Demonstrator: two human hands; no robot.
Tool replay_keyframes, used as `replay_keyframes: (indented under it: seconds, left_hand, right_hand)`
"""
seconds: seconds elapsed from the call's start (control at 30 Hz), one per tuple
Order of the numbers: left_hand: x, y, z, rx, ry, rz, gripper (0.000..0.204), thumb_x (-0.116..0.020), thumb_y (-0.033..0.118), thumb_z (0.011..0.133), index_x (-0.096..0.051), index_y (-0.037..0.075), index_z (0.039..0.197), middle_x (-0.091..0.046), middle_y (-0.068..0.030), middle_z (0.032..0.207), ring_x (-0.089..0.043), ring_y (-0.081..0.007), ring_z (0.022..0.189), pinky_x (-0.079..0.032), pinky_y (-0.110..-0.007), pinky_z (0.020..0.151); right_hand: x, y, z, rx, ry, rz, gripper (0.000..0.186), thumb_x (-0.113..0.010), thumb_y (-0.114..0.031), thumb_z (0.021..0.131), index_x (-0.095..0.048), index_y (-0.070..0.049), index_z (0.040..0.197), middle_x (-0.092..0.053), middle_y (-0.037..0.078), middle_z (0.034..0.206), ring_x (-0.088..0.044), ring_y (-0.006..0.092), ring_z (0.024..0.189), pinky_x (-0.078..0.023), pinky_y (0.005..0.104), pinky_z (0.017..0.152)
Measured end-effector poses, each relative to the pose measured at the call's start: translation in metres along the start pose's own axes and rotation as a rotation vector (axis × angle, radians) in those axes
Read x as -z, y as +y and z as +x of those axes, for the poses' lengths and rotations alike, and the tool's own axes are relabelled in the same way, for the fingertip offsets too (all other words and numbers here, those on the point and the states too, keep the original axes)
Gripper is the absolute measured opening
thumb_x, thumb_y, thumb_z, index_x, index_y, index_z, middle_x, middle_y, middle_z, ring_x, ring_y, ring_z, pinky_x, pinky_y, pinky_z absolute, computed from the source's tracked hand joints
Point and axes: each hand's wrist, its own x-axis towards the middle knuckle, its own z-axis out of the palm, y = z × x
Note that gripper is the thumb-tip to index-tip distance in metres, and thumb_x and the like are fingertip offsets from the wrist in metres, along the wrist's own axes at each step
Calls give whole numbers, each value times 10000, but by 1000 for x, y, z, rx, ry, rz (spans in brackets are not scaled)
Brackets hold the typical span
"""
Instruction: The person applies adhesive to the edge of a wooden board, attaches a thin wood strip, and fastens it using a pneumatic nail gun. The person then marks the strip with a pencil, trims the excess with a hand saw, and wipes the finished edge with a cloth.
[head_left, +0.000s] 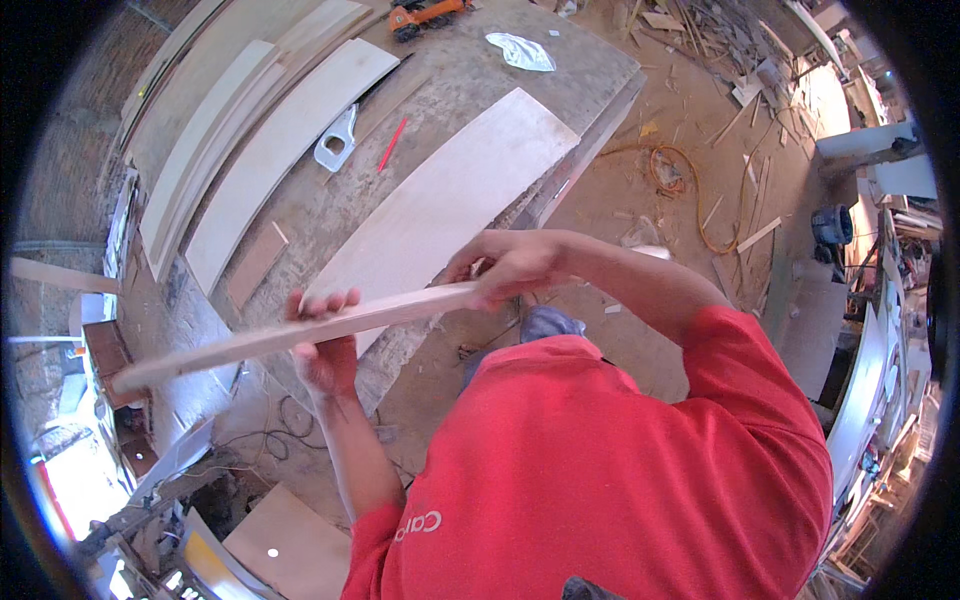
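I hold a long, narrow wooden strip (260, 340) in both hands, level in front of my chest, its far end pointing left. My left hand (325, 350) grips it from below near the middle, fingertips curled over its top edge. My right hand (510, 265) is closed on the strip's right end. Behind the strip lies a wide pale plywood panel (450, 195) on the dusty workbench (440, 90).
Several long boards (270, 140) lie along the bench's left side. A handsaw (340, 140), a red pencil (393, 143), a white cloth (520, 50) and an orange power tool (425, 14) rest on the bench. An orange cable (670, 170) and wood offcuts litter the floor at right.
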Motion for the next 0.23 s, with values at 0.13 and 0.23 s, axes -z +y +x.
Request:
replay_keyframes:
  seconds: [0.13, 0.23]
  left_hand:
    - [34, 17, -83, -104, 434, -94, 546, -795, 460, 902, -622, 143, 1312, -729, -32, 1210, -659, -248, 1226, -382, -571, 1208]
    - [52, 33, -133, -189, 708, -128, 498, -773, 471, 923, -627, 184, 1304, -718, -49, 1240, -649, -283, 1244, -413, -574, 1188]
  right_hand:
    - [-32, -33, 36, 219, 220, -808, 369, -778, -252, 905, -740, -53, 1214, -726, 124, 1186, -683, 277, 1102, -530, 403, 957]
    - [-38, -50, 29, 464, 414, -888, 354, -757, -288, 933, -743, -79, 1218, -721, 149, 1231, -664, 313, 1195, -508, 421, 1037]
